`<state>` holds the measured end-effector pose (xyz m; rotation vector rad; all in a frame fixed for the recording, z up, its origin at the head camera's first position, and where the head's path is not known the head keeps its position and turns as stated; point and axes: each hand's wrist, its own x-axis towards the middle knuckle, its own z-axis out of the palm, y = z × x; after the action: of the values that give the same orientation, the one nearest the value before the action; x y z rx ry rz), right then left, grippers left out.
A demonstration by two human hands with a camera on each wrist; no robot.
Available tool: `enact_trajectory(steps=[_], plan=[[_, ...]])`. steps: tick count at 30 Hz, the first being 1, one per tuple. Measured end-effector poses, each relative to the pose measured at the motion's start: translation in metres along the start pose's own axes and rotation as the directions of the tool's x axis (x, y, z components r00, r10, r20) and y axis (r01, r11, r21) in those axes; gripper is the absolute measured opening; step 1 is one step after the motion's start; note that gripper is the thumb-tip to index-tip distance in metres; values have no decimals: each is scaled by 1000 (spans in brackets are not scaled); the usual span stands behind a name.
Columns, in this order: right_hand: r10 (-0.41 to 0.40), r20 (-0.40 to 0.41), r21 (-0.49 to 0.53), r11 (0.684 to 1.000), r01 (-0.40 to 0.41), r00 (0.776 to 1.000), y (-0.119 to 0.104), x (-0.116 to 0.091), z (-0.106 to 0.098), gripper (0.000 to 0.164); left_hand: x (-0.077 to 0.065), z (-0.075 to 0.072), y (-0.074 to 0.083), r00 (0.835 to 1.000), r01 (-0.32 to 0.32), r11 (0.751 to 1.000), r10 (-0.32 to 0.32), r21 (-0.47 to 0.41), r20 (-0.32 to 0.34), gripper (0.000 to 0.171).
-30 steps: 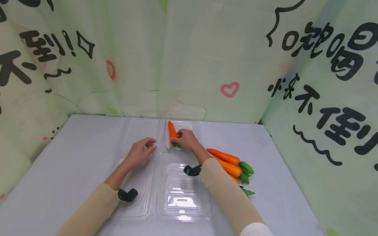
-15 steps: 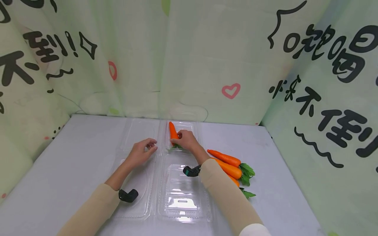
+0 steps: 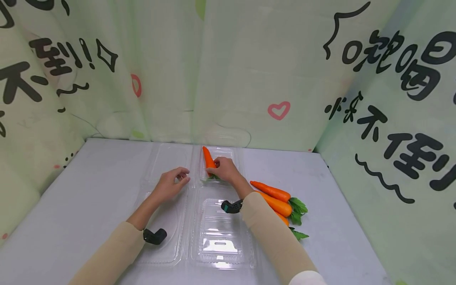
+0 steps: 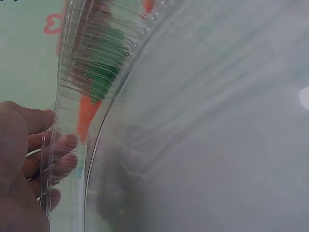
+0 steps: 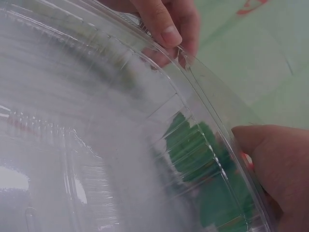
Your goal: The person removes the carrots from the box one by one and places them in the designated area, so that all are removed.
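Note:
My right hand (image 3: 226,169) holds an orange carrot (image 3: 207,156) near its leafy end, thumb and fingers around it. The carrot lies over the right half of the far clear plastic clamshell box (image 3: 229,152), tip pointing to the back. My left hand (image 3: 171,184) rests beside the middle fold, fingers bent and apart from the thumb, with nothing visible between them. Fingers (image 4: 65,162) show through the ribbed clear wall (image 4: 67,101) in the left wrist view. In the right wrist view, green leaves (image 5: 193,150) appear through the plastic beside my right thumb.
A second clear clamshell box (image 3: 219,229) lies open nearer to me. Several carrots (image 3: 272,190) with green tops lie on the white table (image 3: 327,221), partly under my right forearm. Printed curtains (image 3: 231,79) stand behind and at both sides.
The carrot's tip has swung slightly to the left while my right hand keeps its grip. My left hand stays in place; the head view has shifted a little.

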<state>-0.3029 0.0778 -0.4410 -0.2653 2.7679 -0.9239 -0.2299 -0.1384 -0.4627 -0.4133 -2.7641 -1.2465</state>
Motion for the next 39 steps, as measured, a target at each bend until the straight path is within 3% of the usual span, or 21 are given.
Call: enact_trajectory(steps=[29, 39], plan=[[-60, -47, -2, 998, 60, 997, -4, -5, -5, 41, -2, -2, -3, 1000, -24, 1000, 24, 1, -13, 27], [-44, -46, 53, 998, 47, 998, -5, -10, -11, 42, -1, -1, -3, 1000, -17, 1000, 17, 8, -3, 28]])
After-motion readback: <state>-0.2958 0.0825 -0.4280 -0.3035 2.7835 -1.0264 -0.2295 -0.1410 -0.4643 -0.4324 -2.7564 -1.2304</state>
